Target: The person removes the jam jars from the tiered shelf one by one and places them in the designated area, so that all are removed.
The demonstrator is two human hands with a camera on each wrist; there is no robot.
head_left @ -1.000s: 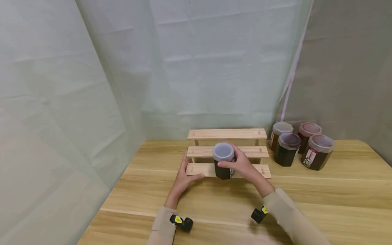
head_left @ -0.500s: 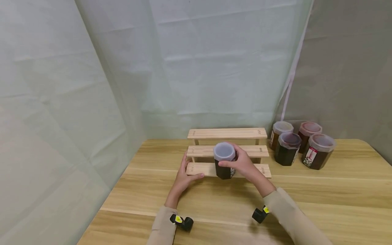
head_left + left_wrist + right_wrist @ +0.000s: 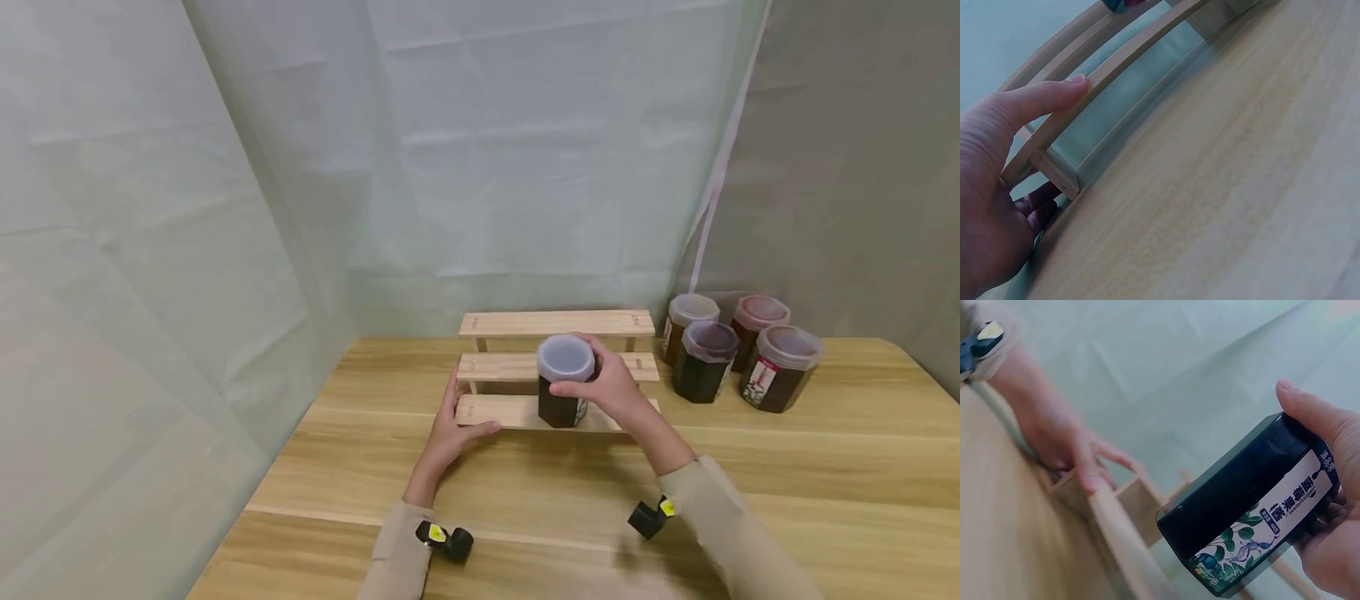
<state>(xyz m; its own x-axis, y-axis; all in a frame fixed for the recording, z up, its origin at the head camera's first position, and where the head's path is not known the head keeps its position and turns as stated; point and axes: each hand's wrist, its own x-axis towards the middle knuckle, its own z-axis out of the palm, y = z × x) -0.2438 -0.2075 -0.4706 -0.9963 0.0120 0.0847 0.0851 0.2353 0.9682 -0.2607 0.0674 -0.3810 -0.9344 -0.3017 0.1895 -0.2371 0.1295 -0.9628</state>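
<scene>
My right hand (image 3: 618, 392) grips a dark octagonal jam jar (image 3: 561, 402) with a frosted lid, thumb on the near side. The jar is upright and overlaps the two lower slats of a three-step wooden rack (image 3: 555, 322) in the head view. A label with blueberry art (image 3: 1272, 515) shows in the right wrist view, where the jar's base is close over the slats. At the rack's left end, my left hand (image 3: 446, 437) holds the lowest slat: its thumb lies against the front edge (image 3: 1124, 62), and the other fingers reach behind the leg (image 3: 1055, 174).
Several more lidded jars stand grouped at the back right of the wooden table (image 3: 540, 508), among them a dark one (image 3: 701, 375) and one with a red label (image 3: 776, 387). Pale cloth (image 3: 525, 167) hangs behind the rack and along the left.
My right hand has carried the jar a little to the right and slightly up along the rack, mostly in the last half second. The left hand keeps its place on the rack.
</scene>
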